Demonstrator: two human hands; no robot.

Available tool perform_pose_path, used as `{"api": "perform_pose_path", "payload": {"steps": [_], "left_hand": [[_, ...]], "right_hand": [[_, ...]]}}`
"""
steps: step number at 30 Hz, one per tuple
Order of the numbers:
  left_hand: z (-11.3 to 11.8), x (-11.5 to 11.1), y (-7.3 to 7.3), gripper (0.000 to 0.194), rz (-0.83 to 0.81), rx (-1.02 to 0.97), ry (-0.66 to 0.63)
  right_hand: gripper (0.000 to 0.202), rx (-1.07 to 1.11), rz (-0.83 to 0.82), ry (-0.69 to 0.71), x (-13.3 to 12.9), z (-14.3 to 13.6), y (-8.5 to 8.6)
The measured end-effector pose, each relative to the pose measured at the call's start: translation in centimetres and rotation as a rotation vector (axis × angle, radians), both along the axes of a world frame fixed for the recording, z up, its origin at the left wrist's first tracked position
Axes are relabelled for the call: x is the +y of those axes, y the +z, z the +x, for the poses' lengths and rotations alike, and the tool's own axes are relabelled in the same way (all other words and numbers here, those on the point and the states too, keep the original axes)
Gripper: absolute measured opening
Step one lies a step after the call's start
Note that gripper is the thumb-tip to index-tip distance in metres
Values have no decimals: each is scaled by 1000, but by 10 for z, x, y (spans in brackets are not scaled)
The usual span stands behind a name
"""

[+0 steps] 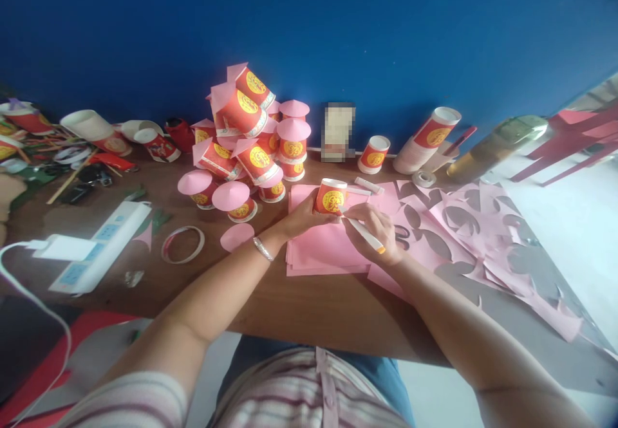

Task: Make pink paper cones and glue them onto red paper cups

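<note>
A red paper cup (332, 197) with a yellow round print and white rim stands upright over the pink paper. My left hand (305, 218) is closed around its left side and lower edge. In my right hand (375, 223) is a white utility knife (364, 233) with an orange end, its tip close to the cup's lower right side. Under both hands lies a stack of pink paper sheets (328, 254). A pair of scissors (402, 237) shows partly beside my right wrist, and a pink paper disc (237, 237) lies left of the stack.
Red cups with pink cone tops (251, 158) are piled at the back. Pink offcuts (449, 222) spread to the right, near a tape roll (424, 179) and a bottle (497, 145). A power strip (103, 244), a ring-shaped roll (183, 245) and clutter occupy the left.
</note>
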State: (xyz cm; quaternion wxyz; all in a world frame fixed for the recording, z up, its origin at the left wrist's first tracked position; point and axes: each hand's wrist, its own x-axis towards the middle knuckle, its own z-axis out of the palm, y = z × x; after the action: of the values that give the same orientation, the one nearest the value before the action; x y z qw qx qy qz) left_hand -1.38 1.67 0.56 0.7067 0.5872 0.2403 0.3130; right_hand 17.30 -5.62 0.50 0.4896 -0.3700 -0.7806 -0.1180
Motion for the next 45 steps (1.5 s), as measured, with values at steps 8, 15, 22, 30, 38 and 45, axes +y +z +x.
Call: {"api": "perform_pose_path", "payload": {"steps": [8, 15, 22, 30, 38, 45], "left_hand": [[0, 1, -1, 65, 10, 4, -29], [0, 2, -3, 71, 28, 1, -22], [1, -1, 4, 65, 33, 0, -14], [2, 1, 2, 63, 15, -4, -29], [2, 2, 0, 66, -7, -2, -22], [1, 1, -2, 70, -3, 7, 1]], "right_hand": [[20, -13, -47, 16, -1, 2, -4], [18, -28, -67, 2, 1, 2, -6], [20, -1, -63, 17, 1, 2, -3], [18, -2, -51, -7, 0, 3, -4], [16, -25, -70, -20, -1, 3, -8], [21, -31, -64, 17, -2, 2, -6]]}}
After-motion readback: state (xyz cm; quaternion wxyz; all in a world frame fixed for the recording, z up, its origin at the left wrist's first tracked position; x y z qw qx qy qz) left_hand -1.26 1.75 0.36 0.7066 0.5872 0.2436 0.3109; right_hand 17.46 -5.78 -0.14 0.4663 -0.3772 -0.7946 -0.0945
